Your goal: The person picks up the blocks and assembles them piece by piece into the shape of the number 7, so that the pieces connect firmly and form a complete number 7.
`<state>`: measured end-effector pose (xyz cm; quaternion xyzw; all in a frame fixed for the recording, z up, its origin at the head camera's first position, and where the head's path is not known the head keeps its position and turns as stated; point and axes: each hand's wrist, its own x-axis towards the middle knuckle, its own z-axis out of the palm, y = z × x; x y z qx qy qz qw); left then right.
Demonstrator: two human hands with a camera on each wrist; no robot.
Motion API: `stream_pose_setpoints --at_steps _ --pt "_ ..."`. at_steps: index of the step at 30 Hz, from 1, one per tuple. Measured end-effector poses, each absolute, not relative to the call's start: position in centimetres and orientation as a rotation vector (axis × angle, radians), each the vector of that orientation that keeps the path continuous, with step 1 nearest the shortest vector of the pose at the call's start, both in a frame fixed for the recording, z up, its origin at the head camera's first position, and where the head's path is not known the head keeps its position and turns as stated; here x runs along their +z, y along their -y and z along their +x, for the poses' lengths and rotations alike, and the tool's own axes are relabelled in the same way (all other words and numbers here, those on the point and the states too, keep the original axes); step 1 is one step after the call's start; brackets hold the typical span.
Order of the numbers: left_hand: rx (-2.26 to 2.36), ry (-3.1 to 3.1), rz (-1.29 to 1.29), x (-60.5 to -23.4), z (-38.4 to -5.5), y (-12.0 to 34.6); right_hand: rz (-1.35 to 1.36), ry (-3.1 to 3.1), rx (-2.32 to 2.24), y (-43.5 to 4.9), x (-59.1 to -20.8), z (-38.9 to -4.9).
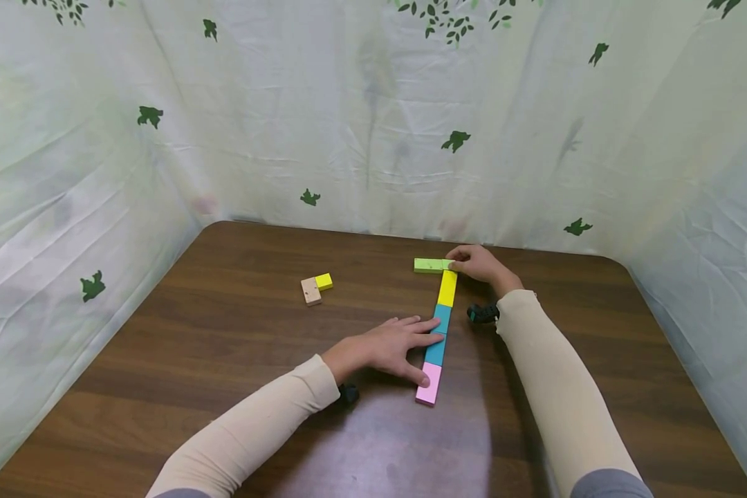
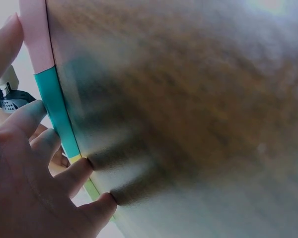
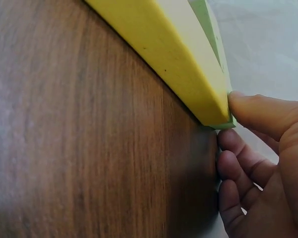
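A line of blocks runs away from me on the table: a pink block [image 1: 429, 384], two blue blocks [image 1: 435, 351], then a yellow block [image 1: 447, 288]. Across the far end lie light green blocks [image 1: 428, 265] pointing left, forming a corner. My left hand [image 1: 391, 346] is spread out, its thumb on the pink block and fingertips on the blue ones; its outer two fingers touch the tabletop in the left wrist view. At the corner my right hand [image 1: 478, 264] pinches the right end of the green piece, thumb on top and the other fingers curled beside it.
To the left, a bare wooden block [image 1: 311, 292] and a small yellow block [image 1: 324, 281] lie against each other. The brown wood-grain table [image 1: 243, 346] has rounded far corners. Pale curtains [image 1: 373, 138] with green leaf prints hang around it.
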<state>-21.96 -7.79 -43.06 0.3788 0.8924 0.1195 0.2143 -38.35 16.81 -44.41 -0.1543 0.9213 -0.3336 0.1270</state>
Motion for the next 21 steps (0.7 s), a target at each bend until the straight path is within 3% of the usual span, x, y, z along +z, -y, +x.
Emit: stream_pose_setpoints --at_steps 21 --pt "0.331 -2.481 1.041 -43.0 -22.0 7.6 -0.527 -2.564 -0.984 -18.6 -43.6 -37.4"
